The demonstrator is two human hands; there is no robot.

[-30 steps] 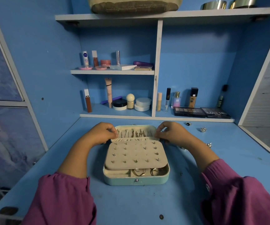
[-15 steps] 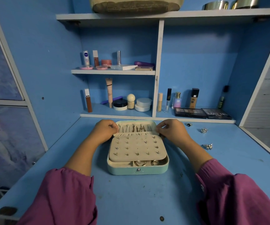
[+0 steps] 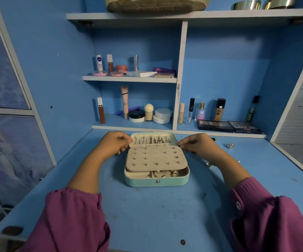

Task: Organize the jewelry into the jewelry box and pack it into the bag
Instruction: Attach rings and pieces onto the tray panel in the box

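2 hands (image 3: 156, 144) pinch lid (image 3: 153, 140) of open jewelry box (image 3: 157, 180).

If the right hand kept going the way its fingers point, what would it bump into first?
The right hand points leftward, across the back of the jewelry box. It would likely first meet the beige flap that its fingertips already pinch, then the left hand opposite.

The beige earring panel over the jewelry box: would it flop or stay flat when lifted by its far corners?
Probably fairly stiff: the earring panel lies flat though the left hand and right hand grip only its far corners. Likely light, being thin. Its studs could snag the rings beneath in the jewelry box.
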